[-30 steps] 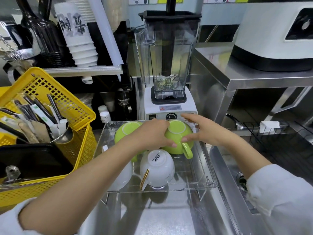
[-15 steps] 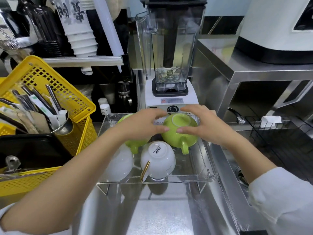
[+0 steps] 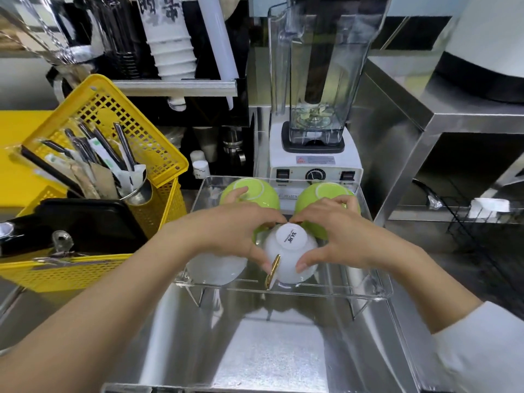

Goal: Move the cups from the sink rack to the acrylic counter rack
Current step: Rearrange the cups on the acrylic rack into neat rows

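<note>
The clear acrylic counter rack (image 3: 365,282) stands on the steel counter and holds several upturned cups. Two green cups sit at its back: one at the left (image 3: 256,192), one at the right (image 3: 326,194). In front, a white cup with a gold handle (image 3: 292,251) sits upside down, and both my hands cup its sides: my left hand (image 3: 235,234) on its left, my right hand (image 3: 337,236) on its right. Another white cup (image 3: 215,269) lies under my left wrist, partly hidden. The black wire sink rack (image 3: 479,222) is at the right.
A blender (image 3: 314,163) stands right behind the acrylic rack. A yellow basket (image 3: 147,154) with cutlery and a black tray sits at the left. A steel shelf with a white appliance (image 3: 482,52) rises at the right. Stacked paper cups (image 3: 170,46) hang at the back left.
Both hands left the right green cup, which now stands at the rack's back right, and came forward onto the white gold-handled cup. The camera has moved closer.
</note>
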